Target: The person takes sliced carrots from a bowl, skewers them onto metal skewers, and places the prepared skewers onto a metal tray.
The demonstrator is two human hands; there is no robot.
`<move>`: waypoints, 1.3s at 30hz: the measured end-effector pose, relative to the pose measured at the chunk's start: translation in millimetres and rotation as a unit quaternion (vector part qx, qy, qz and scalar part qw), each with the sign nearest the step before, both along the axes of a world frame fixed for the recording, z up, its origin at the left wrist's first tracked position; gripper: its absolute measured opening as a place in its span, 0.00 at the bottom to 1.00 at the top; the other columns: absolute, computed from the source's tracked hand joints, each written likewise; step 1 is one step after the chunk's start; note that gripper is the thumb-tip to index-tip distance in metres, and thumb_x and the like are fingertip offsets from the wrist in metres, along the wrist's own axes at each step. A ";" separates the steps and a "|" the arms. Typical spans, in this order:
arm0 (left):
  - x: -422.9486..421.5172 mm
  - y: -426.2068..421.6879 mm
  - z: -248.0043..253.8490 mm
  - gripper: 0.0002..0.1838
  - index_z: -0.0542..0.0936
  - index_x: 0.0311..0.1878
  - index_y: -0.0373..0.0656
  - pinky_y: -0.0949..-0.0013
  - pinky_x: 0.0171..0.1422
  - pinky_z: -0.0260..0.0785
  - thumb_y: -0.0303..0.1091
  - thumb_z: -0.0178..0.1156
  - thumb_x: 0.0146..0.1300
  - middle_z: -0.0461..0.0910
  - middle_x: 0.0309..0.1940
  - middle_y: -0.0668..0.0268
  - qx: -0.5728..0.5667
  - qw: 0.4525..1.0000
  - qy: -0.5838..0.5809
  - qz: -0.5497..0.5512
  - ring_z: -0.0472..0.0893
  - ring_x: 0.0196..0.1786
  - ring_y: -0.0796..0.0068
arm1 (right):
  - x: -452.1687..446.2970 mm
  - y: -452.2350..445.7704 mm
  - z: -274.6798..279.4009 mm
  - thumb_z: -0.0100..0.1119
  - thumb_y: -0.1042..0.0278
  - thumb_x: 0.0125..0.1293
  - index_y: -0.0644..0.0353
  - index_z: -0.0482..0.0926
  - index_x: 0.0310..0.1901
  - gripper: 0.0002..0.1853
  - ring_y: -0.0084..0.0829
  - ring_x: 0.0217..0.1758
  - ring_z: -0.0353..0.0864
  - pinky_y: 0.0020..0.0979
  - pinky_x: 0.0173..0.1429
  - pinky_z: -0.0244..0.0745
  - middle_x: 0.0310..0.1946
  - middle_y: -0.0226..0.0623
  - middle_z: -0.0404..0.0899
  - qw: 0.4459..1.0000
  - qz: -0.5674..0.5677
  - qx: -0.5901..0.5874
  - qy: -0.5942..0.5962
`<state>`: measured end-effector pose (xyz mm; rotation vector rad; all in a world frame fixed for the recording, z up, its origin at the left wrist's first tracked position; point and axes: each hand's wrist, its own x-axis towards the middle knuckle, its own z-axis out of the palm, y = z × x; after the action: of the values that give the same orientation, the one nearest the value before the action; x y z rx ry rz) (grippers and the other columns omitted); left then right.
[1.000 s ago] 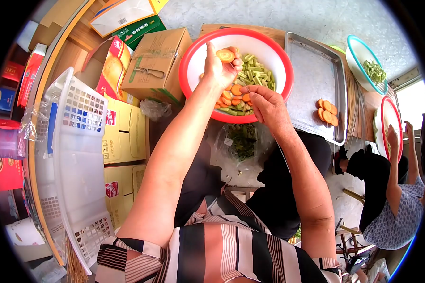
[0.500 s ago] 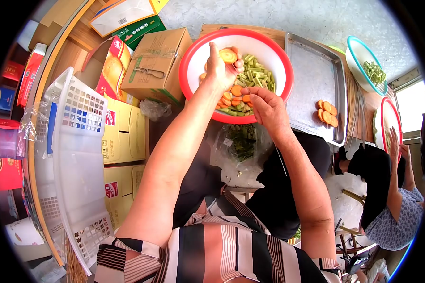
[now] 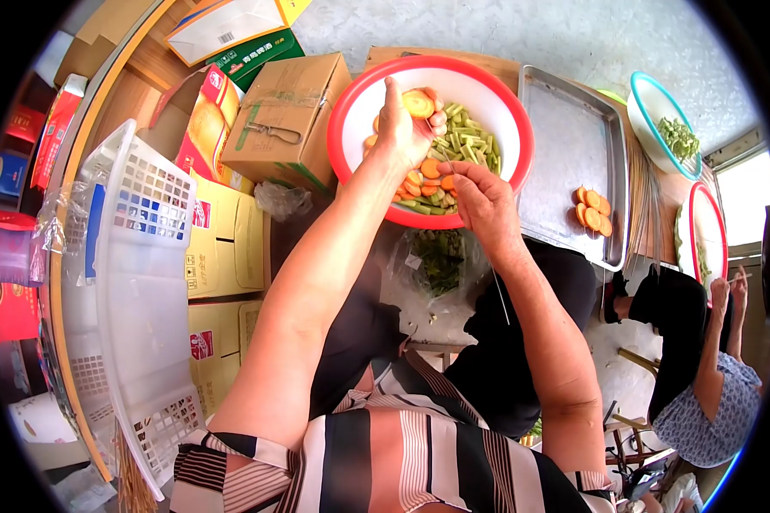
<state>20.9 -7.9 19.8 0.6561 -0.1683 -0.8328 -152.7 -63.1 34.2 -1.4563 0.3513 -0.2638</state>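
Note:
Over the red-rimmed white bowl [image 3: 345, 171], my left hand [image 3: 406, 132] holds a round carrot slice [image 3: 418, 104], its fingers curled around it. My right hand [image 3: 483, 201] pinches a thin skewer [image 3: 501, 297], whose lower end sticks out below the wrist. Its fingertips are beside the orange carrot slices [image 3: 415, 182] in the bowl. Cut green stalks [image 3: 466, 141] fill the bowl's right side. On the metal tray [image 3: 560, 154] to the right lies a small group of skewered carrot slices [image 3: 592, 210].
A cardboard box [image 3: 284, 120] with a peeler on it stands left of the bowl, near a white plastic basket [image 3: 145, 299]. Thin sticks [image 3: 646, 197] lie right of the tray. A teal-rimmed bowl [image 3: 650, 128] and a seated co-worker [image 3: 719, 393] are at the right.
My left hand has shifted slightly right and down with its carrot slice. The skewer end below my right wrist has swung a little left. The co-worker's hands have come down and together.

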 end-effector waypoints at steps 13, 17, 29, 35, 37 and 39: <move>-6.9 -2.0 0.4 0.35 0.73 0.30 0.41 0.70 0.27 0.61 0.65 0.32 0.67 0.70 0.23 0.65 -0.009 1.000 -0.007 -0.011 0.68 0.23 0.73 | 4.8 4.4 -3.1 0.46 0.71 0.69 0.65 0.77 0.46 0.12 0.11 0.17 0.57 0.16 0.21 0.53 0.17 0.17 0.62 0.999 -0.020 0.025 -0.020; -7.3 0.3 3.0 0.35 0.73 0.30 0.41 0.70 0.28 0.61 0.65 0.32 0.67 0.70 0.23 0.65 -0.009 1.000 -0.023 -0.014 0.68 0.23 0.74 | 5.0 4.7 -2.2 0.46 0.71 0.69 0.65 0.77 0.46 0.12 0.11 0.17 0.56 0.16 0.21 0.52 0.17 0.17 0.62 0.999 -0.017 0.031 -0.024; -17.9 0.2 1.5 0.34 0.72 0.32 0.40 0.71 0.30 0.61 0.63 0.32 0.68 0.70 0.27 0.64 -0.019 0.997 -0.020 -0.076 0.67 0.26 0.74 | 10.1 6.0 -0.8 0.45 0.69 0.70 0.65 0.78 0.46 0.12 0.10 0.16 0.55 0.17 0.20 0.52 0.16 0.17 0.61 0.998 -0.027 0.044 -0.037; -17.6 1.4 3.1 0.33 0.72 0.33 0.41 0.72 0.30 0.61 0.62 0.31 0.69 0.69 0.26 0.65 0.004 0.997 -0.056 -0.055 0.67 0.26 0.75 | 11.6 8.3 -2.2 0.45 0.69 0.70 0.64 0.78 0.46 0.12 0.10 0.16 0.55 0.17 0.20 0.51 0.15 0.17 0.61 0.997 -0.031 0.056 -0.042; -17.5 2.3 3.8 0.32 0.72 0.33 0.41 0.72 0.30 0.62 0.62 0.32 0.69 0.69 0.26 0.65 0.001 0.997 -0.053 -0.056 0.67 0.26 0.75 | 13.4 8.3 -6.1 0.46 0.68 0.70 0.64 0.78 0.45 0.12 0.10 0.16 0.56 0.17 0.20 0.51 0.15 0.17 0.61 0.997 -0.036 0.050 -0.048; -17.9 2.6 3.9 0.32 0.72 0.33 0.41 0.72 0.30 0.62 0.62 0.32 0.69 0.69 0.26 0.65 -0.002 0.997 -0.049 -0.056 0.67 0.26 0.74 | 14.6 8.7 -8.5 0.46 0.69 0.70 0.64 0.78 0.45 0.12 0.10 0.16 0.56 0.17 0.20 0.51 0.16 0.17 0.61 0.997 -0.037 0.047 -0.050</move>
<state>3.0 -5.3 23.7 0.6886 -0.2984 -0.9076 -138.1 -54.3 25.7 -1.3333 0.3332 -0.3734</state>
